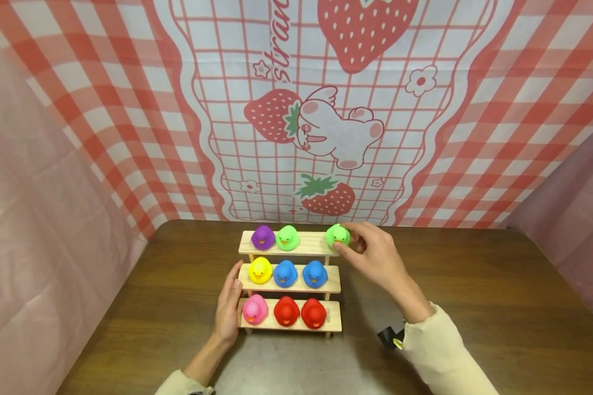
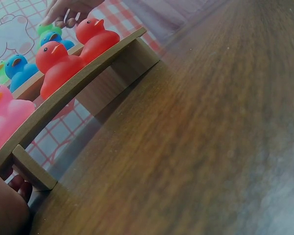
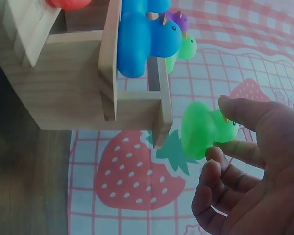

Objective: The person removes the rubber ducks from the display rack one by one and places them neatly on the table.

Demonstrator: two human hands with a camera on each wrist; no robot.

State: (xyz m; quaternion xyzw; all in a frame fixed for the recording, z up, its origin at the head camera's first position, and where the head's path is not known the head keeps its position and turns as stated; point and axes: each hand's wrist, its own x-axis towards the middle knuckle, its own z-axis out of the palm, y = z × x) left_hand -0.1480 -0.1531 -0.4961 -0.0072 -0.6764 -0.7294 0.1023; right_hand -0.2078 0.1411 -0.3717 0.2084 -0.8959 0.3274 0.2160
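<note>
A three-tier wooden stand [image 1: 332, 315] carries rubber ducks. My right hand [image 1: 378, 255] pinches a light green duck [image 3: 198, 129] between thumb and fingers. In the head view this duck overlaps the right end of the top tier; in the right wrist view it shows past the tier's end. My left hand [image 1: 225, 315] grips the stand's left side, its fingertips [image 2: 23, 188] curled beside a leg. On top sit a purple duck [image 1: 263, 237] and another green duck [image 1: 287, 238]. The middle tier holds a yellow duck [image 1: 260, 270] and two blue ducks [image 1: 314, 274].
The bottom tier bears a pink duck [image 1: 255, 309] and two red ducks [image 1: 286, 311]. Brown wooden table [image 1: 474, 285] lies under the stand. Behind it hangs a strawberry-printed cloth [image 1: 400, 181]. A small black object [image 1: 387, 337] shows beside the right sleeve [image 1: 440, 351].
</note>
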